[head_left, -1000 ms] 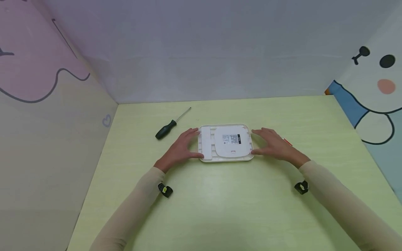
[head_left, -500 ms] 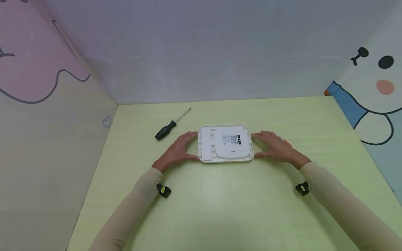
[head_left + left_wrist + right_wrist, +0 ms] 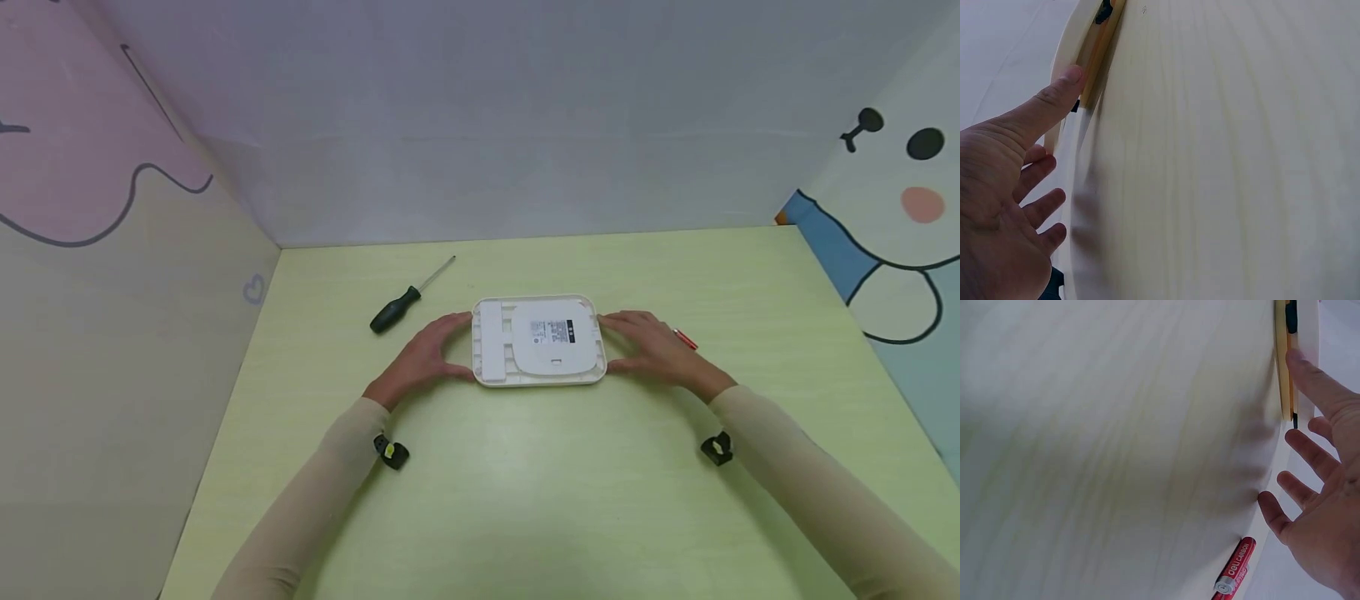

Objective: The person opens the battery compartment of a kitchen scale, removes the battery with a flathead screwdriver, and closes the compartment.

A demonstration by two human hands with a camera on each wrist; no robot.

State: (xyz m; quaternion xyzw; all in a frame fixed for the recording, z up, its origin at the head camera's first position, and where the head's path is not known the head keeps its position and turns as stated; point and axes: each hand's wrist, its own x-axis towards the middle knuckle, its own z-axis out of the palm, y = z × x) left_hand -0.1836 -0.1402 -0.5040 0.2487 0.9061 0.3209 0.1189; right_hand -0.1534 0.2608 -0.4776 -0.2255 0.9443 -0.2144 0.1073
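A flat white device [image 3: 555, 350] with rounded corners lies on the table with its ribbed side and printed label up. My left hand [image 3: 423, 358] is at its left end, thumb and index finger spread along the short side. In the left wrist view, the thumb touches the device's edge [image 3: 1096, 65] and the other fingers are loosely bent. My right hand [image 3: 656, 350] stands at the opposite end in the same way. The right wrist view has the thumb against the edge [image 3: 1284, 381], the remaining fingers apart. Neither palm wraps around the device.
A screwdriver [image 3: 393, 312] with a dark handle lies behind and left of the device. Red batteries [image 3: 1236, 565] marked "CARBON" lie by the right hand, partly hidden in the head view. Walls with cartoon prints stand around the pale table [image 3: 525, 483].
Both hands have shifted slightly: the left thumb has slid off the device's top to its side, and the right thumb has moved outward to the edge. The device is nearly still.
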